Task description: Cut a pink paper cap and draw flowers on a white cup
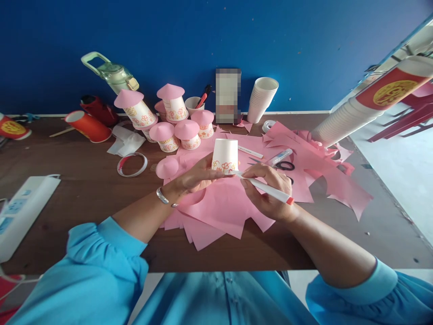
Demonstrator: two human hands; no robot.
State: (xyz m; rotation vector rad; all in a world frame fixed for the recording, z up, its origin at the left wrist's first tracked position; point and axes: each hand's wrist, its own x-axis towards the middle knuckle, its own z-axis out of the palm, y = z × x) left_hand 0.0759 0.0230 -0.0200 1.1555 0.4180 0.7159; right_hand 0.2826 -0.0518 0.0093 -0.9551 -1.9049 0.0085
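My left hand (196, 177) holds an upturned white paper cup (225, 152) by its lower rim, over a spread of pink paper sheets (219, 212). Red flower drawings run along the cup's lower edge. My right hand (267, 187) grips a white marker pen (267, 189) with a red end, its tip touching the cup near the flowers. A loose pink paper cone (167, 167) lies just left of my left hand.
Several finished cups with pink cone roofs (172, 122) stand behind. A stack of white cups (262, 99), scissors (284, 165), a glue tube (279, 157), tape rings (131, 164), red cups (88, 126), a water bottle (113, 76) and a power strip (20, 212) surround the work.
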